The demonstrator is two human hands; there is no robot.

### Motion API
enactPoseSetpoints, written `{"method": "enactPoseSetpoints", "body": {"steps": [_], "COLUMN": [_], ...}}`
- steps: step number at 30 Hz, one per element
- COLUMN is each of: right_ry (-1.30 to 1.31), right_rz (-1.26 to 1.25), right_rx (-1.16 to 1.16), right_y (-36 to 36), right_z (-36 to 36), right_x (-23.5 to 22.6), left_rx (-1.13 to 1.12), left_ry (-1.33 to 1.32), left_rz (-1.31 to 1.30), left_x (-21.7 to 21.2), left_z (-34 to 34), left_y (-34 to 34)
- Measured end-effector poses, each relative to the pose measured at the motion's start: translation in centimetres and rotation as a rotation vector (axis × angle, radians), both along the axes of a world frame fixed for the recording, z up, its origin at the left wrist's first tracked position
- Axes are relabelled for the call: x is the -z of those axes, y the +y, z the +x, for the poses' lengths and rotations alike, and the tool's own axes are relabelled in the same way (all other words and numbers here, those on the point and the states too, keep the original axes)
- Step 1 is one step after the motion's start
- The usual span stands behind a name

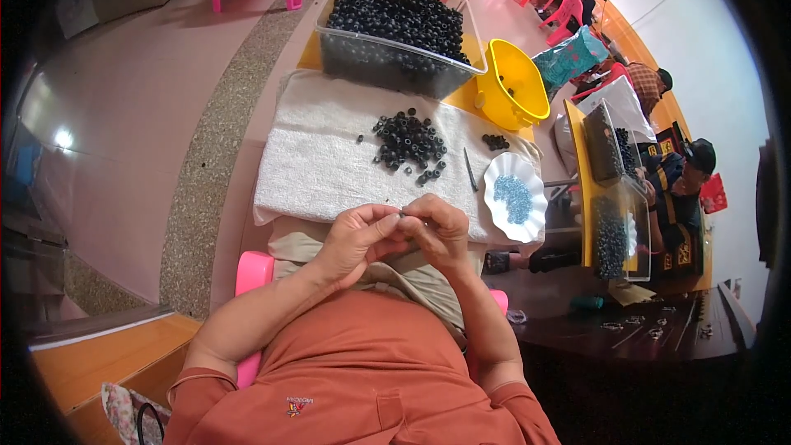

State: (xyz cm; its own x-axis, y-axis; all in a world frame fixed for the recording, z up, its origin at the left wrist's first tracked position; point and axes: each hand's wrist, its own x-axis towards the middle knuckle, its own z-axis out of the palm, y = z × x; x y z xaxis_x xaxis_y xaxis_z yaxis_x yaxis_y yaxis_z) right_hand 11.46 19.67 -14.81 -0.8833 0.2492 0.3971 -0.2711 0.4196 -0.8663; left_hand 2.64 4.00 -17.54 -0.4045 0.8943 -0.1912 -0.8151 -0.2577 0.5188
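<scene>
My left hand (361,236) and my right hand (438,229) meet above my lap, at the near edge of a white towel. Their fingertips pinch together around a tiny dark piece (402,215), mostly hidden by the fingers; it looks like one of the small black ring-shaped parts. Beyond them a loose pile of these black parts (409,138) lies on the towel (309,144). Right of the pile lies a pair of thin dark tweezers (470,169). A white scalloped dish (534,225) beside it holds small pale-blue pieces (512,199).
A clear plastic bin (371,51) full of black parts stands at the far side, with a yellow tub (493,103) to its right. A small black cluster (495,142) sits near the dish. Further right, a person (684,177) sits at another table with similar bins (611,235).
</scene>
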Motion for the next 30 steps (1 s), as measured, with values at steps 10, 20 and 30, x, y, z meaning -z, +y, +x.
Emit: {"method": "enactPoseSetpoints", "body": {"steps": [10,20,30], "right_ry": [0.031,-0.043,-0.042], "right_rz": [0.059,0.043,0.024], "right_rx": [-0.048,-0.048,-0.034], "right_y": [0.2,0.0,0.3], "right_z": [0.6,0.9,0.7], "right_x": [-0.8,-1.2,-0.2], "left_rx": [-0.030,-0.022,-0.121], "left_ry": [0.182,0.240,0.544], "left_rz": [-0.048,-0.079,-0.135], "left_x": [-0.5,0.1,-0.4], "left_z": [-0.1,0.1,-0.1], "left_y": [0.1,0.2,0.3]}}
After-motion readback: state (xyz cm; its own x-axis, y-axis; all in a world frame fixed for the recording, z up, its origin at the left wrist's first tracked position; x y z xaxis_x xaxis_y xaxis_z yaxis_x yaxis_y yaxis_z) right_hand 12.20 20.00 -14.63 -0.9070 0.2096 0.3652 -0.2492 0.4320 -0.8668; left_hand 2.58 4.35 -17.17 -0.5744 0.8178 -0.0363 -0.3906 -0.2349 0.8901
